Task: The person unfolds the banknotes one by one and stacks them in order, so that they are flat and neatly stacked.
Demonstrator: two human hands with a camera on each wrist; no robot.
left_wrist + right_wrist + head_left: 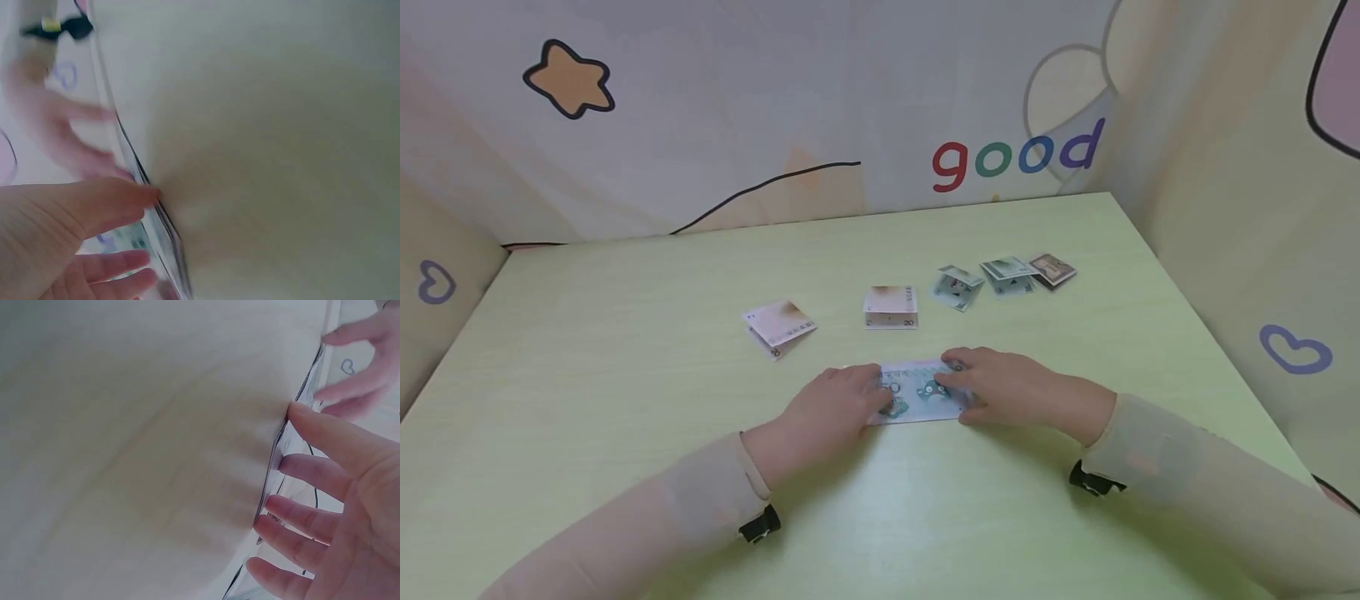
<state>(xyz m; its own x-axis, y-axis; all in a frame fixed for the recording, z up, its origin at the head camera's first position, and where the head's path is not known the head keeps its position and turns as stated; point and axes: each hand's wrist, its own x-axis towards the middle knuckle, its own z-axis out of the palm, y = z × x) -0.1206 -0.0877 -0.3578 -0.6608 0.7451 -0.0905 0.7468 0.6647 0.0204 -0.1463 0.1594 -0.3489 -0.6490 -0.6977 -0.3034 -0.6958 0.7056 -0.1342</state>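
Note:
A flat banknote with teal printing lies face up at the middle of the table, its long side toward me. My left hand rests at its left end, fingers reaching over the top; in the left wrist view the thumb is at the near edge, where several thin paper edges show together. At the right end my right hand touches the note with spread, fairly straight fingers. The right wrist view shows its thumb and fingertips along the paper's dark edge.
Behind the hands stand folded banknotes: a pinkish one at left, another pinkish one at centre, two greenish ones and a brownish one at right. A printed curtain borders the pale green table.

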